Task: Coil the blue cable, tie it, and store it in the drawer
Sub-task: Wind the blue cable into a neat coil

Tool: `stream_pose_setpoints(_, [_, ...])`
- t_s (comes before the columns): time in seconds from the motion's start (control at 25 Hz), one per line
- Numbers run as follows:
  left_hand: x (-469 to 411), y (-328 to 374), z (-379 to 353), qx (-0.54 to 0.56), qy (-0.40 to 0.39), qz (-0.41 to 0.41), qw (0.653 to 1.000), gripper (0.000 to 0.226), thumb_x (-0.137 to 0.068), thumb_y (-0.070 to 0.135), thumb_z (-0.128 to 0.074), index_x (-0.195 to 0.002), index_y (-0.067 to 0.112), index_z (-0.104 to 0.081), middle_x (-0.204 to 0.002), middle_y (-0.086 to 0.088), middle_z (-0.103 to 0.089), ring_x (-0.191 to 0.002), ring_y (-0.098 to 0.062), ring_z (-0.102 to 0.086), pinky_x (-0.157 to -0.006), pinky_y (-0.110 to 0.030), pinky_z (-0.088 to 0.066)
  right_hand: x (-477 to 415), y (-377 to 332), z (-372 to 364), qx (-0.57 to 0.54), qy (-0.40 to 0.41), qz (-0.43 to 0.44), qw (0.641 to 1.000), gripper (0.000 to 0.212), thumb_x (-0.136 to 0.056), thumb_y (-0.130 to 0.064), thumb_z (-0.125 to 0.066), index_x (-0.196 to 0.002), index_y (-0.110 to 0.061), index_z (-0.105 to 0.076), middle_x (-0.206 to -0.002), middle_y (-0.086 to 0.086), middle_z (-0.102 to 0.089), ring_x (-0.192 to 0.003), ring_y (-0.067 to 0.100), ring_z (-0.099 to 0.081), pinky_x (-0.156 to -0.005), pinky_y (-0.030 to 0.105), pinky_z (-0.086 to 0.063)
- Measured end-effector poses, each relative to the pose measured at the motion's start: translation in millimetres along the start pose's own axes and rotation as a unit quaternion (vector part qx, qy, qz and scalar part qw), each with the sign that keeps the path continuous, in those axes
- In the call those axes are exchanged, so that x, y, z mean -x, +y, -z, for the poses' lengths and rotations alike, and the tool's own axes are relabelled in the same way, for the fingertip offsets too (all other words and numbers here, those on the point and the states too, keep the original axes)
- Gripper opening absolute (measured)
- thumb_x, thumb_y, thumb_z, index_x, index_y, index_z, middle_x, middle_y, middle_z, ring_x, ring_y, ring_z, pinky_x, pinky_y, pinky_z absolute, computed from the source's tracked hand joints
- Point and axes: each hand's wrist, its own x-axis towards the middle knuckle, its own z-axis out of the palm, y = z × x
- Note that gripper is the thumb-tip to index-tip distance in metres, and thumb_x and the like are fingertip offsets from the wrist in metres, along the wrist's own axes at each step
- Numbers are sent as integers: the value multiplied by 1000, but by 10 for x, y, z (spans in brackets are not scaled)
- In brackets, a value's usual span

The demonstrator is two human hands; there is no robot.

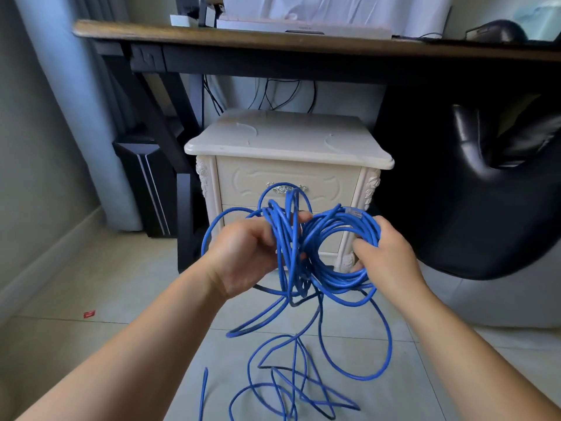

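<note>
A long blue cable [337,235] is bunched in mid-air in front of a cream nightstand. My left hand [246,253] grips a bundle of upright loops at the middle. My right hand [385,250] holds the right side of a round coil, fingers curled round its strands. A clear plug on the cable's end [353,213] sticks up at the top of the coil. Loose loops hang down and lie tangled on the tiled floor [291,387]. The nightstand's top drawer [243,180] is closed, its metal handle partly hidden behind the cable.
The nightstand [288,138] stands under a dark wooden desk [212,34]. A black leather chair [491,189] is on the right, a black computer tower [148,183] on the left. A small red scrap [89,313] lies on the floor.
</note>
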Motion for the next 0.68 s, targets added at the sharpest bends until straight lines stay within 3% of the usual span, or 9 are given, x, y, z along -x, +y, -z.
stream_pose_setpoints(0.08, [33, -7, -69, -144, 35, -20, 989, 46, -89, -13, -37, -110, 9, -72, -116, -12, -71, -113, -32, -65, -100, -52, -49, 11, -18, -17, -19, -9, 6, 1000, 20, -93, -5, -48, -102, -21, -56, -75, 2, -56, -46, 2, -58, -38, 9, -38])
stream_pose_setpoints(0.2, [82, -13, -127, -304, 64, -71, 948, 39, -93, 1, -59, -111, 34, -70, -101, 0, -76, -96, -20, -72, -86, -35, -59, 12, -43, -29, -32, -16, 17, 999, 20, -92, -4, -49, -99, -21, -56, -72, 2, -56, -42, -1, -56, -41, 9, -39])
stream_pose_setpoints(0.36, [138, 11, -181, -396, 53, -115, 910, 41, -88, 11, -71, -108, 46, -62, -90, 18, -74, -82, 6, -69, -66, -8, -49, 18, -71, -37, -39, -25, 26, 999, 23, -91, -5, -49, -98, -26, -57, -69, 2, -57, -45, 4, -58, -43, 13, -43])
stream_pose_setpoints(0.6, [151, 25, -243, -454, 52, -134, 879, 20, -83, 20, -77, -95, 34, -67, -80, 12, -73, -71, 3, -67, -60, -9, -49, 46, -52, -121, -53, -30, 38, 997, 28, -91, -4, -49, -106, -26, -59, -71, 1, -58, -47, 7, -57, -46, 14, -44])
stream_pose_setpoints(0.68, [114, -14, -252, -521, 53, -126, 842, 9, -85, 21, -73, -83, 23, -65, -76, 4, -68, -67, -5, -63, -60, -17, -50, 61, -54, -152, -56, -43, 49, 996, 31, -91, -3, -50, -104, -29, -59, -72, -2, -58, -48, 5, -53, -47, 13, -43])
